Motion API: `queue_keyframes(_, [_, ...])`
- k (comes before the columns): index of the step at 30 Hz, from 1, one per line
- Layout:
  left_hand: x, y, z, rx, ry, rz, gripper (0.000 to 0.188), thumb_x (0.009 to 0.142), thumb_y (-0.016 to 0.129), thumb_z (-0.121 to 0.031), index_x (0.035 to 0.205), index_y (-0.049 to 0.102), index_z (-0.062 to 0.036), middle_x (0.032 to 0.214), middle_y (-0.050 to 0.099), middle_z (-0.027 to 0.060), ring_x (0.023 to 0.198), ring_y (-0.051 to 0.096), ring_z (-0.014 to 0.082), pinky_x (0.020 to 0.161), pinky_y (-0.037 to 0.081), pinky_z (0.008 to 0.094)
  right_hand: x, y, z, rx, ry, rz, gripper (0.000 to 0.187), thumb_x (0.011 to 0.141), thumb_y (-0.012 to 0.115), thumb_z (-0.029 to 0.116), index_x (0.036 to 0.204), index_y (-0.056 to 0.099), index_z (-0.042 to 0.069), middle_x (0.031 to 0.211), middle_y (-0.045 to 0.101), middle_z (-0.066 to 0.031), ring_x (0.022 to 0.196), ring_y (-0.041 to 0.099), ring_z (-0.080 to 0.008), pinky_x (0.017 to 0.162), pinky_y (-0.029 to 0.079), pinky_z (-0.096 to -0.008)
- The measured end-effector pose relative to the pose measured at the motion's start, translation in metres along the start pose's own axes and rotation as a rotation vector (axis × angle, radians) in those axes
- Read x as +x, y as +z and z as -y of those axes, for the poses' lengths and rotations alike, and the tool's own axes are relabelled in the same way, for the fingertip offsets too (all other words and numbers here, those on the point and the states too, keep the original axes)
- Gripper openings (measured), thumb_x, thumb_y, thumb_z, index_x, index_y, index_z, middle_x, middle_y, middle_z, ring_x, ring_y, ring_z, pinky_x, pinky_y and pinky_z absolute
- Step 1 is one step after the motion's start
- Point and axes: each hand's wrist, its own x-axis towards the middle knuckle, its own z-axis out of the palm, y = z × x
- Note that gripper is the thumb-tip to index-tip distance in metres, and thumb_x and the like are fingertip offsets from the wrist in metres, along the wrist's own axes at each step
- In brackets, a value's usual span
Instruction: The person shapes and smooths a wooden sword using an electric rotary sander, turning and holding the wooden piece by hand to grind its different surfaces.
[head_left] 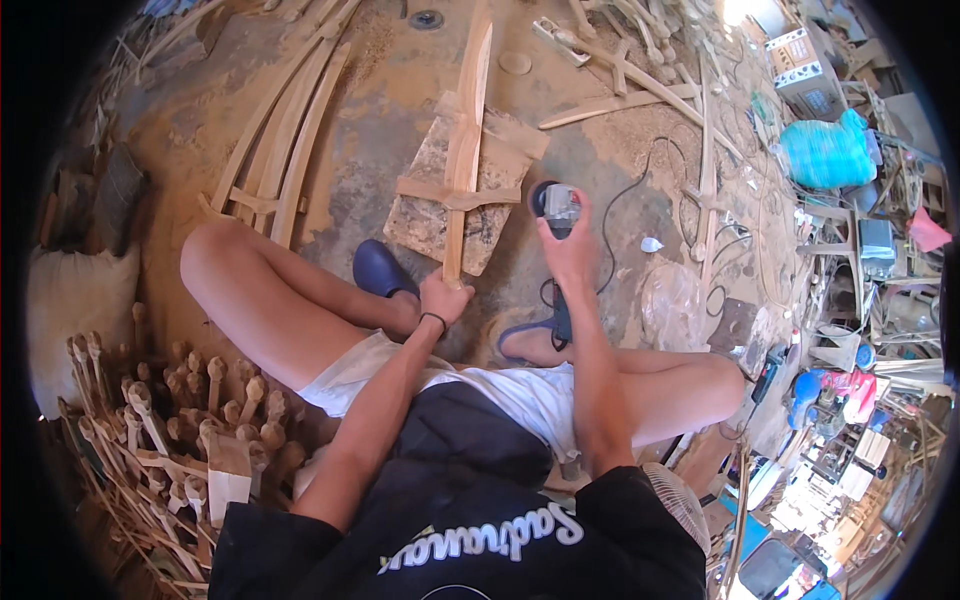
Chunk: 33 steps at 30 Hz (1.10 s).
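My left hand [441, 298] grips the near end of a long curved wooden piece [468, 130] that lies across a flat stone-like slab [430, 205] on the ground, with a short wooden crosspiece [440, 192] over it. My right hand [568, 250] holds an angle grinder [555, 207] just right of the slab, its disc end pointing away from me and off the wood. The grinder's black cord [625, 205] loops off to the right. I sit on the ground with both knees bent, blue clogs [380, 268] on my feet.
Several long curved wooden slats [285, 140] lie at upper left. A heap of turned wooden spindles [190, 410] stands at lower left beside a white sack [75, 300]. Loose wood strips [640, 90] cover the upper right. Cluttered shelves, a teal bag [825, 150] and a fan [680, 505] fill the right.
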Motion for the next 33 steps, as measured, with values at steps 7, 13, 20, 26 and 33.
queue_keyframes(7, [-0.001, 0.005, -0.002, 0.025, 0.019, 0.004, 0.041, 0.072, 0.088, -0.028, 0.103, 0.079, -0.0016, 0.093, 0.082, 0.0202, 0.091, 0.080, 0.0393, 0.087, 0.063, 0.0493, -0.013, 0.000, 0.012, -0.034, -0.058, 0.089, 0.085, 0.092, 0.086, 0.040, 0.165, 0.043, 0.027, 0.107, 0.080, -0.0289, 0.103, 0.077, -0.0529, 0.088, 0.059, -0.0597])
queue_keyframes(13, [-0.001, 0.001, -0.005, 0.010, -0.016, 0.013, 0.042, 0.073, 0.088, -0.026, 0.105, 0.079, -0.0007, 0.094, 0.082, 0.0215, 0.093, 0.080, 0.0397, 0.088, 0.063, 0.0494, -0.008, -0.006, 0.002, -0.011, -0.033, -0.054, 0.085, 0.091, 0.086, 0.041, 0.164, 0.044, 0.026, 0.108, 0.080, -0.0280, 0.101, 0.077, -0.0515, 0.087, 0.060, -0.0586])
queue_keyframes(20, [-0.003, 0.004, -0.009, 0.048, 0.026, 0.011, 0.043, 0.073, 0.088, -0.026, 0.106, 0.078, 0.0003, 0.094, 0.081, 0.0224, 0.094, 0.080, 0.0413, 0.088, 0.063, 0.0499, -0.036, 0.035, 0.053, -0.107, -0.211, 0.225, 0.082, 0.095, 0.081, 0.044, 0.164, 0.040, 0.027, 0.105, 0.079, -0.0290, 0.095, 0.079, -0.0501, 0.081, 0.061, -0.0607])
queue_keyframes(26, [0.006, 0.003, 0.010, -0.041, -0.030, -0.011, 0.046, 0.073, 0.088, -0.027, 0.106, 0.077, 0.0026, 0.096, 0.081, 0.0250, 0.095, 0.080, 0.0425, 0.089, 0.062, 0.0504, -0.026, 0.026, 0.051, -0.098, -0.152, 0.225, 0.082, 0.095, 0.082, 0.042, 0.163, 0.040, 0.028, 0.108, 0.079, -0.0298, 0.097, 0.078, -0.0525, 0.082, 0.061, -0.0615])
queue_keyframes(33, [-0.002, 0.008, -0.003, -0.017, 0.017, 0.003, 0.047, 0.073, 0.089, -0.026, 0.108, 0.077, 0.0030, 0.093, 0.080, 0.0246, 0.091, 0.080, 0.0417, 0.087, 0.062, 0.0491, -0.017, -0.001, 0.024, -0.068, -0.015, 0.041, 0.079, 0.096, 0.081, 0.044, 0.162, 0.041, 0.029, 0.101, 0.081, -0.0277, 0.095, 0.078, -0.0511, 0.080, 0.060, -0.0607])
